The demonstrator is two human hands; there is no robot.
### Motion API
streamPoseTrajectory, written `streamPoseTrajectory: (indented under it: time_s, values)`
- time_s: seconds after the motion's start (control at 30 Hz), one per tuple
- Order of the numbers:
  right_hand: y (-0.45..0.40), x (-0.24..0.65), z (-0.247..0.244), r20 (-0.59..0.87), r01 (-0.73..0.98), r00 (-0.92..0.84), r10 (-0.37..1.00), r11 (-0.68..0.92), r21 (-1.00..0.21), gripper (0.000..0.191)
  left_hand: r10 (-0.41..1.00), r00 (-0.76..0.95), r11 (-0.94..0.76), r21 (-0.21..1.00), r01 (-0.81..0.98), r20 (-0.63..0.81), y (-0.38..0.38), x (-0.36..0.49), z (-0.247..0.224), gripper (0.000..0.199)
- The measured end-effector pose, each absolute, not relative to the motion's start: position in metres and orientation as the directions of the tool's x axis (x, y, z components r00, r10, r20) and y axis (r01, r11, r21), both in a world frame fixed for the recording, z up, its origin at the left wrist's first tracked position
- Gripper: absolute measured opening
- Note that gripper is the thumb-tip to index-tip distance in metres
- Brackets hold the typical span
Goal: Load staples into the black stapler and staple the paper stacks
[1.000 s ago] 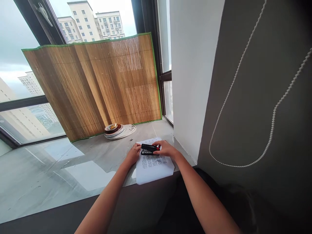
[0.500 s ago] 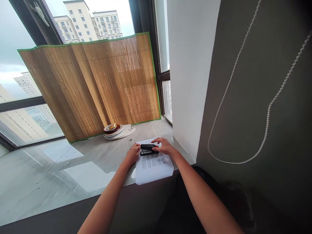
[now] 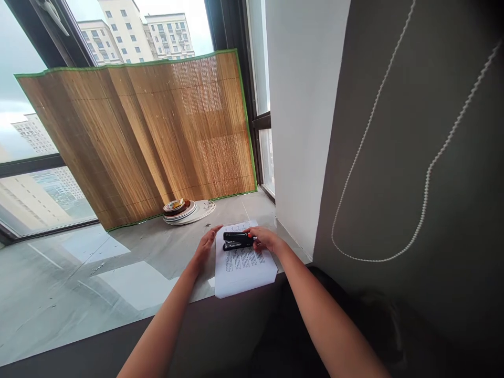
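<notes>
A black stapler (image 3: pixel 238 240) with a small red part lies over printed sheets of paper (image 3: pixel 246 278), its top arm raised from its base at the left end. My right hand (image 3: pixel 265 239) grips the stapler's right end. My left hand (image 3: pixel 205 245) is beside the paper's left edge, fingers stretched out and apart from the stapler. The sheets rest on the grey sill, their near edge reaching the sill's front edge.
A stack of plates (image 3: pixel 180 212) stands at the back of the grey sill (image 3: pixel 157 252). Behind it, a bamboo mat (image 3: pixel 157 136) with green edging leans on the window. A white bead chain (image 3: pixel 378 260) hangs at the right, past a white wall corner (image 3: pixel 303 115).
My left hand has let go of the stapler's left end and moved left, its fingers now straight. My right hand has closed more fully round the stapler's right end.
</notes>
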State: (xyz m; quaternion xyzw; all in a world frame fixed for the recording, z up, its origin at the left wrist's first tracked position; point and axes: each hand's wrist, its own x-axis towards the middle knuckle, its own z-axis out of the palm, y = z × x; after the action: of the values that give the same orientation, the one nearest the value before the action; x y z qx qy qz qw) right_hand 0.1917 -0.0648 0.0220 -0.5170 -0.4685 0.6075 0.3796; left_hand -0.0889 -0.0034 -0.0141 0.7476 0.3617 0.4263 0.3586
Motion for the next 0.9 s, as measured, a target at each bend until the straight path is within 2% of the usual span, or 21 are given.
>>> streamPoseTrajectory:
  time_s: [0.1, 0.17, 0.33, 0.43, 0.5, 0.57, 0.63, 0.73, 0.83, 0.9]
  values:
    - [-0.064, 0.194, 0.022, -0.263, -0.022, -0.187, 0.946, -0.272, -0.962, 0.041, 0.897, 0.337, -0.319, 0.947, 0.048, 0.285, -0.004, -0.091, -0.011, 0.088]
    - [-0.064, 0.197, 0.023, -0.261, -0.022, -0.161, 0.952, -0.268, -0.963, 0.043, 0.916, 0.322, -0.241, 0.970, -0.031, 0.238, -0.002, -0.092, -0.009, 0.097]
    - [-0.062, 0.199, 0.024, -0.179, -0.024, -0.027, 0.983, -0.180, -0.983, 0.047, 0.932, 0.297, -0.173, 0.976, -0.133, 0.205, -0.002, -0.090, -0.006, 0.095]
    - [-0.060, 0.194, 0.023, 0.068, 0.055, 0.057, 0.996, 0.065, -0.996, 0.040, 0.933, 0.287, -0.144, 0.958, -0.249, 0.215, -0.007, -0.089, -0.001, 0.089]
    - [-0.060, 0.189, 0.020, 0.271, 0.220, -0.010, 0.962, 0.267, -0.938, 0.038, 0.931, 0.297, -0.098, 0.930, -0.355, 0.212, -0.009, -0.088, 0.003, 0.084]
    - [-0.061, 0.182, 0.016, 0.358, 0.396, -0.136, 0.924, 0.382, -0.835, 0.045, 0.933, 0.306, -0.034, 0.896, -0.442, 0.187, -0.011, -0.088, 0.007, 0.080]
    - [-0.063, 0.175, 0.012, 0.327, 0.522, -0.196, 0.924, 0.381, -0.763, 0.044, 0.944, 0.297, 0.023, 0.865, -0.500, 0.147, -0.011, -0.088, 0.010, 0.077]
    - [-0.067, 0.166, 0.012, 0.331, 0.638, -0.178, 0.927, 0.365, -0.678, 0.031, 0.960, 0.267, 0.077, 0.836, -0.544, 0.084, -0.010, -0.091, 0.012, 0.071]
    - [-0.072, 0.162, 0.014, 0.489, 0.700, -0.103, 0.866, 0.412, -0.583, 0.026, 0.962, 0.274, 0.143, 0.836, -0.530, 0.010, -0.010, -0.092, 0.011, 0.057]
    - [-0.074, 0.161, 0.014, 0.641, 0.729, -0.154, 0.752, 0.524, -0.440, 0.028, 0.944, 0.327, 0.210, 0.852, -0.479, -0.048, -0.009, -0.092, 0.009, 0.046]
